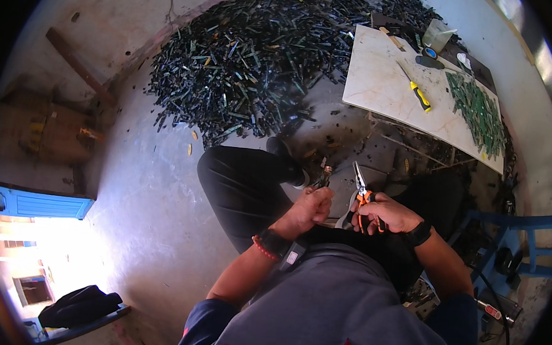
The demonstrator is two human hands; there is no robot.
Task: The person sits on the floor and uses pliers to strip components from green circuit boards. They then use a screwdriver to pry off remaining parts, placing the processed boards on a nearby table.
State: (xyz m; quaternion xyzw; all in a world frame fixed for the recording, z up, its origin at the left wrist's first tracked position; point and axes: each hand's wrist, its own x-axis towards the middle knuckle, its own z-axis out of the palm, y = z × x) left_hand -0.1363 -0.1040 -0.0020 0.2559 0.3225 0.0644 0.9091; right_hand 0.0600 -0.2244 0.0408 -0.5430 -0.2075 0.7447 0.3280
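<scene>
Dark part: only its upper end shows, a small metal-tipped piece [327, 170] just left of the pliers [360, 183]; the rest is hidden in the fist, and its exact kind is hard to make out.
Left hand [312, 207]: fingers curled tight around the piece, which sticks up past thumb and forefinger, apart from the pliers.
Right hand [388, 213]: fingers wrapped round the pliers' orange handles, partly covering them; the nose points up and away from the palm. Whether its tips meet, I cannot tell.
Strip pile [244, 69]: beyond the pliers, to their left; single strips blur together.
Pale board [383, 71]: beyond the pliers, to their right, bearing a yellow screwdriver [421, 96] and green strips [478, 115].
Blue chair [532, 221]: right of the pliers, partly in shadow.
</scene>
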